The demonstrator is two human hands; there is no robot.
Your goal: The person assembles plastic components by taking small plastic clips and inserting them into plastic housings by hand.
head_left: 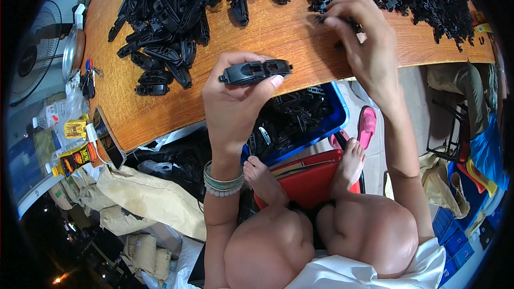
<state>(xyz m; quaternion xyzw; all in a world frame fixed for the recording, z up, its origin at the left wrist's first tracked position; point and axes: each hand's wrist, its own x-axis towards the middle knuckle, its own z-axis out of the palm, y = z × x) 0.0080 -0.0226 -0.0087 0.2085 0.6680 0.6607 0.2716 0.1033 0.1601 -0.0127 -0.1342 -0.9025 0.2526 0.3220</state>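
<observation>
In my left hand (235, 93) is a long black plastic housing (256, 71), held level above the table's front edge between thumb and fingers. Its recessed side with two openings faces up. My right hand (369, 43) is over the table to the right, fingers curled and thumb close to the forefinger. Dark small bits show by these fingertips, too blurred to name. Beyond the hands lies a heap of similar black housings (160, 16). A pile of small black clips (423, 5) covers the far right of the table.
The wooden table (300, 48) ends just beyond my knees. Below its edge, a blue crate (342, 112) holds black parts. Under my feet is a red stool (305, 184); a pink slipper (367, 127) lies on the floor. Keys (90, 72) and a fan (35, 53) are at left.
</observation>
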